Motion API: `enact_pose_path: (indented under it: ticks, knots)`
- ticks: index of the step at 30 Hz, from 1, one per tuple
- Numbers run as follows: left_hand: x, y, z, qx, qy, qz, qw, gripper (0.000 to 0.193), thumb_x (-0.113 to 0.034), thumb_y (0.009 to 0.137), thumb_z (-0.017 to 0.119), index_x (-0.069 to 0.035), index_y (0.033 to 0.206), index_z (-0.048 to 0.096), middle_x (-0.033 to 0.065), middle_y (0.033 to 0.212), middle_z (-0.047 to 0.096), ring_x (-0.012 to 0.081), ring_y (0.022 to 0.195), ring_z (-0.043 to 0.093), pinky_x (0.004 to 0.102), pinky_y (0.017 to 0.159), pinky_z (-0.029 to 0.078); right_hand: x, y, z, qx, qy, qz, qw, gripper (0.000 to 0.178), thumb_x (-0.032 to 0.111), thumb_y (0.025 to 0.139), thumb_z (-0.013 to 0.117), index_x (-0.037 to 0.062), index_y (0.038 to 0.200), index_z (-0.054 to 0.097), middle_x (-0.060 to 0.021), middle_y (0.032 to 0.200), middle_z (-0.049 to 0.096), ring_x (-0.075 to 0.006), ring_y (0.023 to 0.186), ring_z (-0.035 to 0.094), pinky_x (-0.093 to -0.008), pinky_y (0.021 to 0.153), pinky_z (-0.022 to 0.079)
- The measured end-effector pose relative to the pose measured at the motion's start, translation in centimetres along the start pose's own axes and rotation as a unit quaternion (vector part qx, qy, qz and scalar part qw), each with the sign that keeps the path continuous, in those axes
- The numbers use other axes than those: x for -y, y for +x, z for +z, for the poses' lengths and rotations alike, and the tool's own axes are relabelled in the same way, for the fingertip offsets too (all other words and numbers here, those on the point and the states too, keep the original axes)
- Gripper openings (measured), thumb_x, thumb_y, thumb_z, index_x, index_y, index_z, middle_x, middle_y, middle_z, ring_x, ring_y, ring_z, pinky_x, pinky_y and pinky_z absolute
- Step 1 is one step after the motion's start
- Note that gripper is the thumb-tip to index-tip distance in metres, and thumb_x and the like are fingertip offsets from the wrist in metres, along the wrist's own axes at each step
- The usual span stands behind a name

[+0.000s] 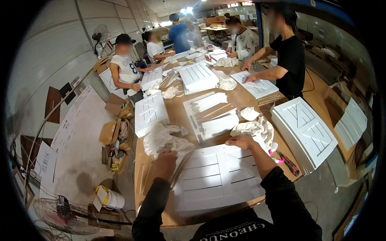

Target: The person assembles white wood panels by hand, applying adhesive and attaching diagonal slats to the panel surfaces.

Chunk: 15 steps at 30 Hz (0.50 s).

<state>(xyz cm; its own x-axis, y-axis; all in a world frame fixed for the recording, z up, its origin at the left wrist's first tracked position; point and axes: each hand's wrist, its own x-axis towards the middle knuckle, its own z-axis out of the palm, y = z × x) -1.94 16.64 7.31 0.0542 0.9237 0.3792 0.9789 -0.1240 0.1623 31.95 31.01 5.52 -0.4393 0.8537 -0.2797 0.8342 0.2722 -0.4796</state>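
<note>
A white slatted panel (219,176) with a slanted brace and dark grooves lies on the table right in front of me. My right hand (241,141) is at its far edge, fingers closed over that edge. Left of the panel, my left hand (166,164) reaches down by a crumpled white cloth (163,141) and some thin brown strips (181,170). The fingers of that hand are mostly hidden, so its grip does not show. Another white cloth (257,129) sits just beyond my right hand. A red and black utility knife (288,164) rests right of the panel.
Stacked white panels (305,132) stand at the right table edge, another panel stack (150,114) at the left. Mid-table is a tray of white slats (219,124). Several people work along both sides; a person in black (290,60) handles a panel. A floor fan (64,213) and bucket (113,199) stand lower left.
</note>
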Motion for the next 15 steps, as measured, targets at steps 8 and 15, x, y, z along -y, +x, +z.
enact_pose_path:
  ticks: [8, 15]
  knots:
    - [1.9, -4.2, -3.8, -0.036, -0.114, -0.154, 0.981, 0.013, -0.010, 0.078, 0.063, -0.002, 0.088, 0.061, 0.0150, 0.091, 0.064, 0.0307, 0.084, 0.060, 0.0380, 0.074, 0.047, 1.2, 1.0, 1.8, -0.009, 0.009, -0.065, 0.998, 0.066, 0.073, 0.078, 0.044, 0.0229, 0.116, 0.065, -0.0054, 0.123, 0.060, -0.0267, 0.117, 0.052, -0.0333, 0.103, 0.034]
    - [2.3, -14.8, -3.6, -0.211, -0.253, -0.288, 0.899, 0.016, -0.004, 0.079, 0.064, -0.002, 0.095, 0.059, 0.0025, 0.077, 0.058, 0.0091, 0.067, 0.052, 0.0254, 0.060, 0.044, -3.1, -0.3, 0.8, 0.004, 0.107, -0.042, 0.993, 0.064, 0.064, 0.083, 0.047, 0.0124, 0.117, 0.064, -0.0108, 0.121, 0.060, -0.0245, 0.115, 0.054, -0.0338, 0.101, 0.036]
